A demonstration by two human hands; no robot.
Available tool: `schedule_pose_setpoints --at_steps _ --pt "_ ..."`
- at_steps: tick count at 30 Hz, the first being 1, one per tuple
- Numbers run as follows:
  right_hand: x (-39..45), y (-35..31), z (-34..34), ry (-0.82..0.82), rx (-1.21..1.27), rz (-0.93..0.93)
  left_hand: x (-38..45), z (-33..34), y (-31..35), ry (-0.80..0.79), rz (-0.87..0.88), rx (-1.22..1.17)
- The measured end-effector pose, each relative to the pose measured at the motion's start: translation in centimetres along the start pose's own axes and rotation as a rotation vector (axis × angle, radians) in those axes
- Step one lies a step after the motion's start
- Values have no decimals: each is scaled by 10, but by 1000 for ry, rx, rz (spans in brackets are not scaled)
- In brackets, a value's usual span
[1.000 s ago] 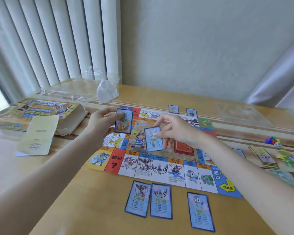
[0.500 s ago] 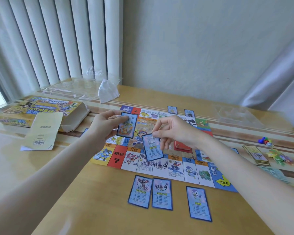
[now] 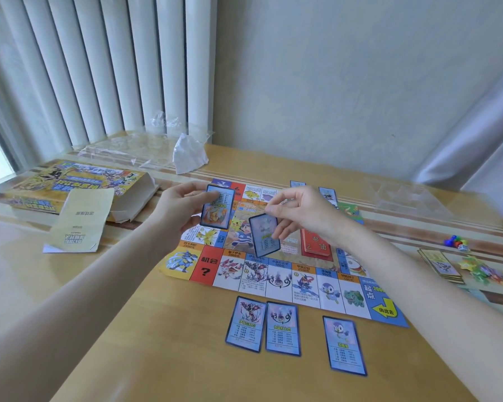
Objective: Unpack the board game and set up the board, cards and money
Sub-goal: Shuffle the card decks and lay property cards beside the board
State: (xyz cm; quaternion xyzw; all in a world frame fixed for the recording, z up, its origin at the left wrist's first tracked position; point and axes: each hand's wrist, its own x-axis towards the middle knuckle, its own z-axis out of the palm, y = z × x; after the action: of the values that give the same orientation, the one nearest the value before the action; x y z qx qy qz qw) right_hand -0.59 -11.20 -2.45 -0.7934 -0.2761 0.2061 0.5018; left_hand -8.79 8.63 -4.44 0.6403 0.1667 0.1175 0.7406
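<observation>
Two hands busy: left hand (image 3: pixel 174 211) grips the card stack (image 3: pixel 217 206), right hand (image 3: pixel 299 216) pinches one property card (image 3: pixel 264 235) by its edge; looks thin, bendy, slick.

board (image 3: pixel 285 274): I see it unfolded, flat on the tabletop (image 3: pixel 145 329), colourful squares round the edge.
laid cards (image 3: pixel 282 329): three blue-bordered, face up, row just off the board's near edge.
held cards: one upright (image 3: pixel 217 210), one tilted (image 3: pixel 264 239), both above the board.
red deck (image 3: pixel 317 242): on board centre.
money (image 3: pixel 442 265): yellow stack, right of the board.
</observation>
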Motion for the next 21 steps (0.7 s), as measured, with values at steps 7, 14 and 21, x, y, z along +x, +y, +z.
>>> schedule_pose_setpoints --at_steps 7,14,21 --pt "4 3 -5 264 85 6 1 -7 9 87 22 -30" --pt "4 5 -1 246 -6 2 0 -11 10 152 68 -76" --pt "14 4 -3 506 -266 -143 8 -21 14 363 147 -119"
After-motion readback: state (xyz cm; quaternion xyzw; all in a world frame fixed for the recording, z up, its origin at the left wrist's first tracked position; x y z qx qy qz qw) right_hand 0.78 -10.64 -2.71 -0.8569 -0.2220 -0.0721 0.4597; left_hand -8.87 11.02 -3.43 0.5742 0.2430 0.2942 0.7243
